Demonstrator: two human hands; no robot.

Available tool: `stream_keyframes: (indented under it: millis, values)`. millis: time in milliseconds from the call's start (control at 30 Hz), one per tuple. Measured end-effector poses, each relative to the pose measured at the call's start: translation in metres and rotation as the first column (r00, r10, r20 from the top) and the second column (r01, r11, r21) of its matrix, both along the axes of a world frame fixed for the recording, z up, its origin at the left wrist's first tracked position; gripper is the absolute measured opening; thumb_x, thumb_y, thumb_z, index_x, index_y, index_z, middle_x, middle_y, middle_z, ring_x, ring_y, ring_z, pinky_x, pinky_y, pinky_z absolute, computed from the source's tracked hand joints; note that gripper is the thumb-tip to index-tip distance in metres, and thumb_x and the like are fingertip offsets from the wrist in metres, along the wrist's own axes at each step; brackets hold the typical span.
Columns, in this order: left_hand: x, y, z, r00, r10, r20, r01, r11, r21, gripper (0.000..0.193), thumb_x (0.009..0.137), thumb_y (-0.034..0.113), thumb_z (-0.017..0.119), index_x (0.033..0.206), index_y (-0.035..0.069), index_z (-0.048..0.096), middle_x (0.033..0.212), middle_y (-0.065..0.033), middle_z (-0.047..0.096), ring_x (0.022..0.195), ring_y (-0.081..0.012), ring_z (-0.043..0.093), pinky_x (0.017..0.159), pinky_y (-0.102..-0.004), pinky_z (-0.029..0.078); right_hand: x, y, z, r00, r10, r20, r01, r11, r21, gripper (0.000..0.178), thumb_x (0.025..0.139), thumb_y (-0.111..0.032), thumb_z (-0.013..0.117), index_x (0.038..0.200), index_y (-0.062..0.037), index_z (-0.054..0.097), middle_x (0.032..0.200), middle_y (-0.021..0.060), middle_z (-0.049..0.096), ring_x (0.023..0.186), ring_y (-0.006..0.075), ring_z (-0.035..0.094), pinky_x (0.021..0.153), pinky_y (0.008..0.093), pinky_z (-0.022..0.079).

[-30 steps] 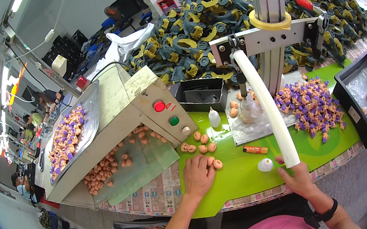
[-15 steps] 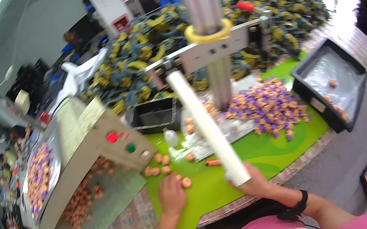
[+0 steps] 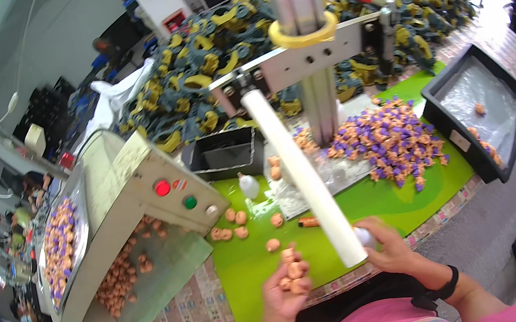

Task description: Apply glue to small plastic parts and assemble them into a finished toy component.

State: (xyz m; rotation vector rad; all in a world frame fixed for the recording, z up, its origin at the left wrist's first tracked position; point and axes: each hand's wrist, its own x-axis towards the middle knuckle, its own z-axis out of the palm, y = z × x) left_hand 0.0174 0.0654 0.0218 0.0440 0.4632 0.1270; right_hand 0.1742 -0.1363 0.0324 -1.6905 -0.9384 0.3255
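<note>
My left hand (image 3: 286, 292), palm up over the near edge of the green mat (image 3: 251, 279), cups several small peach-coloured doll heads (image 3: 293, 270). A loose doll head (image 3: 273, 245) lies just beyond its fingertips, and several more sit farther left. To the right, my right hand (image 3: 387, 247) is closed around a small white bottle (image 3: 364, 237), mostly hidden by the fingers. Beside that hand, the white lever tube (image 3: 307, 183) of a press slants down from its metal crossbar (image 3: 316, 57). An orange stick-like tool (image 3: 308, 222) lies behind the tube.
A pile of peach-and-purple figures (image 3: 389, 141) lies right of the press post. A grey tray (image 3: 484, 114) stands at the right, a black bin (image 3: 226, 156) behind. A beige machine with buttons (image 3: 134, 203) fills the left. A white squeeze bottle (image 3: 249, 186) stands near it.
My left hand has lifted from the mat, turned palm up and moved right with several doll heads in it. My right hand has shifted slightly right, and the white bottle shows more clearly.
</note>
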Motion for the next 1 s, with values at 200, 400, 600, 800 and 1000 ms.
stream_keyframes:
  millis: [200, 400, 600, 800, 1000]
  values:
    - [0.008, -0.021, -0.012, 0.994, -0.097, -0.053, 0.11, 0.931, 0.347, 0.034, 0.093, 0.012, 0.052, 0.127, 0.009, 0.047, 0.1, -0.0074, 0.058, 0.078, -0.0142, 0.055, 0.058, -0.0265, 0.045, -0.001, -0.008, 0.016, 0.996, 0.073, 0.057, -0.068, 0.994, -0.081, 0.048, 0.075, -0.019, 0.078, 0.115, -0.0038, 0.056, 0.094, 0.0118, 0.06, 0.084, 0.0277, 0.06, 0.075, 0.0344, 0.048]
    - [0.009, -0.033, -0.008, 0.984, -0.125, -0.125, 0.174, 0.8, 0.574, 0.031, 0.095, 0.013, 0.055, 0.124, 0.004, 0.051, 0.091, -0.004, 0.056, 0.069, -0.0097, 0.053, 0.056, -0.0222, 0.043, -0.015, -0.01, 0.013, 0.969, -0.137, -0.205, 0.156, 0.985, 0.08, 0.043, 0.067, -0.018, 0.086, 0.098, -0.0039, 0.06, 0.086, 0.0077, 0.061, 0.075, 0.0209, 0.062, 0.069, 0.0309, 0.049]
    - [0.007, -0.04, -0.009, 0.979, -0.13, -0.155, 0.202, 0.635, 0.745, 0.035, 0.094, 0.014, 0.06, 0.125, 0.001, 0.053, 0.089, -0.0016, 0.057, 0.065, -0.0062, 0.052, 0.059, -0.0196, 0.046, -0.009, -0.013, 0.005, 0.993, -0.055, -0.105, 0.071, 0.986, 0.152, 0.042, 0.063, -0.018, 0.089, 0.092, -0.0053, 0.061, 0.078, 0.005, 0.06, 0.073, 0.0156, 0.06, 0.063, 0.0276, 0.047]
    - [0.007, -0.044, -0.012, 0.972, -0.137, -0.193, 0.236, 0.57, 0.787, 0.037, 0.091, 0.017, 0.065, 0.123, 0.0, 0.056, 0.093, -0.0008, 0.059, 0.067, -0.0042, 0.052, 0.06, -0.0176, 0.045, -0.012, -0.013, 0.011, 0.995, -0.075, -0.063, 0.085, 0.98, 0.178, 0.035, 0.065, -0.017, 0.087, 0.087, -0.0054, 0.063, 0.076, 0.0055, 0.06, 0.067, 0.0158, 0.059, 0.058, 0.0282, 0.045]
    - [0.011, -0.047, -0.011, 0.973, -0.101, -0.209, 0.231, 0.537, 0.811, 0.038, 0.089, 0.019, 0.068, 0.12, -0.001, 0.058, 0.095, -0.0001, 0.06, 0.068, -0.0026, 0.051, 0.06, -0.016, 0.045, -0.011, -0.016, 0.008, 0.996, -0.088, -0.005, 0.088, 0.985, 0.15, 0.036, 0.067, -0.022, 0.087, 0.089, -0.0047, 0.064, 0.075, 0.0071, 0.06, 0.065, 0.0178, 0.059, 0.057, 0.0287, 0.045]
